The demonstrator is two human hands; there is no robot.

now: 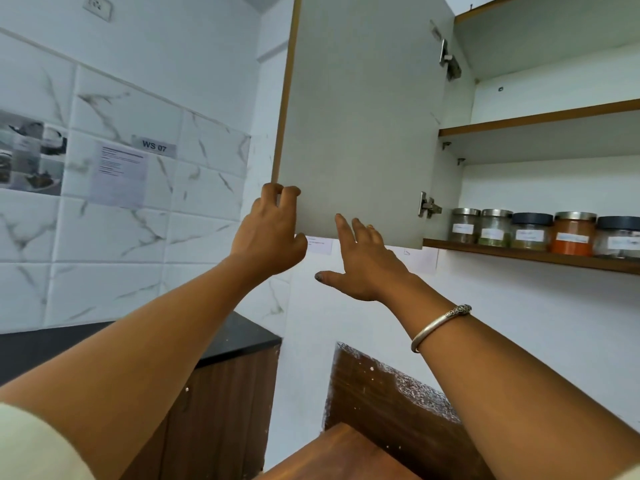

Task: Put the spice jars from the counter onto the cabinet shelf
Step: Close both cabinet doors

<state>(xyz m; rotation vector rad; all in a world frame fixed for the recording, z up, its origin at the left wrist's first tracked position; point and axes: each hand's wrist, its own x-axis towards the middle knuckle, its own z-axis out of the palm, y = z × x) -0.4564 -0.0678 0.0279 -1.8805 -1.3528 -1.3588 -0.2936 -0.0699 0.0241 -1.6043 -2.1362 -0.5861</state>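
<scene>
Several labelled spice jars (540,233) stand in a row on the lowest cabinet shelf (519,252) at the right, among them one with orange powder (573,234). The grey cabinet door (360,116) hangs open, swung out to the left. My left hand (268,233) grips the door's lower free corner, fingers curled over its edge. My right hand (360,261) is held up with straight spread fingers against the door's bottom edge and holds nothing.
Two upper shelves (540,121) of the cabinet show nothing on them. A black counter (242,336) over brown base cabinets lies below left. A wooden surface (346,452) is at the bottom. Marble-look tiles with papers and a "WS 07" label (154,146) cover the left wall.
</scene>
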